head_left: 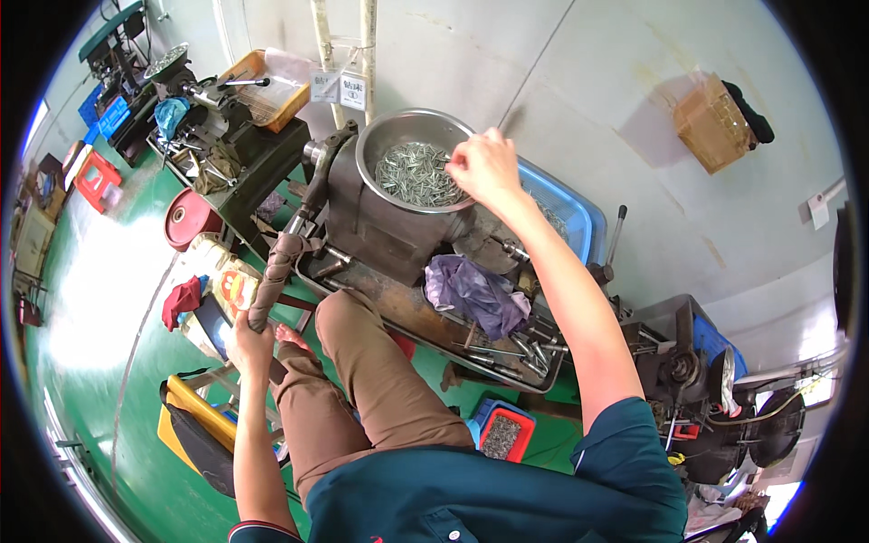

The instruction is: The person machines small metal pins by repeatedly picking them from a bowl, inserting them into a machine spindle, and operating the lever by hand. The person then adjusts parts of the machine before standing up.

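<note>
My left hand (pixel 249 344) is closed round the lower end of a long lever (pixel 273 279) wrapped in brown material. The lever runs up to the shaft of a grey bench machine (pixel 376 222). On top of that machine sits a round steel bowl (pixel 369 136) with many small metal pins (pixel 418 174) in it. Over the bowl's right side hangs my right hand (pixel 487 170), thumb and fingers drawn together in a pinch. Whatever is between those fingertips is too small to make out. A crumpled purple-grey rag (pixel 475 294) lies on the machine's bed below the bowl.
A blue plastic basket (pixel 593 226) stands behind my right forearm. Loose metal tools (pixel 529 353) lie in the machine's tray. Below, a red bin (pixel 516 433) holds small parts. At left are a yellow stool (pixel 204 425), a red round object (pixel 188 220) and another machine (pixel 222 122).
</note>
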Motion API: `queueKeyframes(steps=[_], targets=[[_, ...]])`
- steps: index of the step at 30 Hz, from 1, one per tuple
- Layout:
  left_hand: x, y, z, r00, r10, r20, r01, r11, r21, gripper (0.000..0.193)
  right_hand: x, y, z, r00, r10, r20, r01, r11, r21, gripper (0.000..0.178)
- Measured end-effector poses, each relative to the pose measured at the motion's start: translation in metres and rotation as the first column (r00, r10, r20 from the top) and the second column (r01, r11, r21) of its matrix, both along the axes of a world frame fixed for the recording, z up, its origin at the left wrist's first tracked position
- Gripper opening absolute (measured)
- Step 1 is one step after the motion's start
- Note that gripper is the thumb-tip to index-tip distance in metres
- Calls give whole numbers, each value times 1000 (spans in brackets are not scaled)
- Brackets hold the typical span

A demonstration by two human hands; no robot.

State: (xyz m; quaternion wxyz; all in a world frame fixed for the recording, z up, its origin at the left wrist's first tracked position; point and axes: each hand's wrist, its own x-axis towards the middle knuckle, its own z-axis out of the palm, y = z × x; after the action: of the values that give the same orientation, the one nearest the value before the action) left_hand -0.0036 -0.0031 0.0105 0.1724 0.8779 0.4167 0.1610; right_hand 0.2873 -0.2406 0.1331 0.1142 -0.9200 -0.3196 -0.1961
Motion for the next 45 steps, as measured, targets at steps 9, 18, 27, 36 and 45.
queueKeyframes(steps=[9, 18, 27, 36, 45], targets=[[0, 4, -6, 999, 20, -31, -20, 1000, -9, 26, 8, 24, -14, 979, 34, -199, -70, 982, -175, 11], [-1, 5, -6, 998, -4, -70, 0, 998, -60, 33, 13, 11, -4, 930, 214, -300, -116, 942, 314, 9], [1, -1, 2, 1000, -13, 25, 14, 1000, -14, 23, 34, -80, -44, 837, 229, -497, 235, 671, 704, 9], [1, -1, 1, 999, -32, 32, 33, 999, -16, 21, 4, -94, -113, 678, 230, -698, 264, 810, 523, 16], [1, -1, 2, 999, -41, 35, 41, 999, 3, 21, 1, -91, -109, 642, 298, -706, 209, 818, 535, 16]])
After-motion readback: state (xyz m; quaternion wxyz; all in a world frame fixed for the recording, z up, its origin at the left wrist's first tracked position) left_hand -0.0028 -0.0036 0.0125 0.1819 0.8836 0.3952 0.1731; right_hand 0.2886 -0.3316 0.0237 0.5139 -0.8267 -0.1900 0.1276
